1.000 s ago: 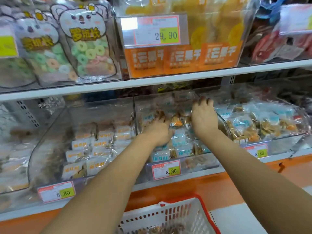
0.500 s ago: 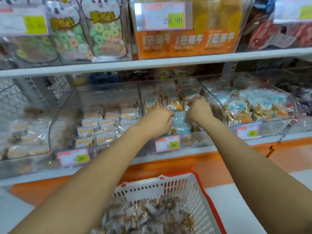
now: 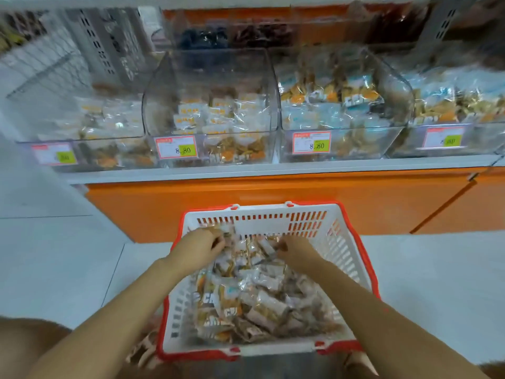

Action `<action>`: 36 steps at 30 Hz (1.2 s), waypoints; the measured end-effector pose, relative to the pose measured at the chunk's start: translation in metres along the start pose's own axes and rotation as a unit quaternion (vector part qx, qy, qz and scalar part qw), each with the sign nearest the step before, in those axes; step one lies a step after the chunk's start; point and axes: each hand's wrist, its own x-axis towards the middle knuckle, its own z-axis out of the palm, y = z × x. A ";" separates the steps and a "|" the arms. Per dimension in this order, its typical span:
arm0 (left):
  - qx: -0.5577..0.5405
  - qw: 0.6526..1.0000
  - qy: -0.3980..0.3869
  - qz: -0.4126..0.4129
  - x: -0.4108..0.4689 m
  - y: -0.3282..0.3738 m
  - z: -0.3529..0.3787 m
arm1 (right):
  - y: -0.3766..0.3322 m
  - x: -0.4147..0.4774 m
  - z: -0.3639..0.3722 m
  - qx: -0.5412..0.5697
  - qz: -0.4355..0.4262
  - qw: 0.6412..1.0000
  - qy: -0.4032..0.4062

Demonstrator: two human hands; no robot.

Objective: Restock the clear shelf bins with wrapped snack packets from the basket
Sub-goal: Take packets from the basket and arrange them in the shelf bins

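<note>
A white basket with a red rim [image 3: 306, 220] sits on the floor below me, heaped with wrapped snack packets [image 3: 262, 299]. Both hands are down inside it at the far end. My left hand [image 3: 198, 248] has its fingers curled around packets at the basket's far left corner. My right hand [image 3: 296, 251] curls its fingers into the pile near the middle, gripping packets. Above, clear shelf bins stand in a row: one centre-left bin [image 3: 210, 105] partly filled, one centre-right bin [image 3: 341, 105] fuller with blue and orange packets.
The bins sit on a white shelf [image 3: 273, 168] over an orange base panel [image 3: 273, 198]. Price tags reading 8.80 [image 3: 176, 147] front the bins. More bins stand at far left [image 3: 90, 124] and far right [image 3: 459, 105]. Pale floor tiles surround the basket.
Both hands left the centre-right bin and dropped into the basket. The view tilted down from the shelves to the basket and floor.
</note>
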 end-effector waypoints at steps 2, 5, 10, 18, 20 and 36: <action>0.002 0.998 -0.047 -0.040 -0.018 -0.023 0.016 | 0.010 0.006 0.041 -0.003 0.036 0.997 -0.063; 0.008 0.995 -0.077 -0.067 -0.038 -0.045 0.034 | 0.012 0.000 0.082 -0.088 0.044 0.987 -0.129; -0.029 0.994 -0.069 -0.078 -0.045 -0.047 0.040 | 0.018 0.007 0.101 -0.058 0.102 0.990 -0.075; -0.105 0.979 -0.085 -0.150 -0.035 -0.031 0.041 | 0.016 -0.015 0.097 -0.012 0.089 0.996 0.004; -0.140 0.974 -0.069 -0.165 -0.034 -0.025 0.042 | 0.011 -0.020 0.087 0.014 0.076 0.996 0.032; -0.719 0.681 0.082 -0.109 -0.005 0.033 -0.069 | -0.086 -0.058 -0.027 0.167 -0.337 0.872 0.312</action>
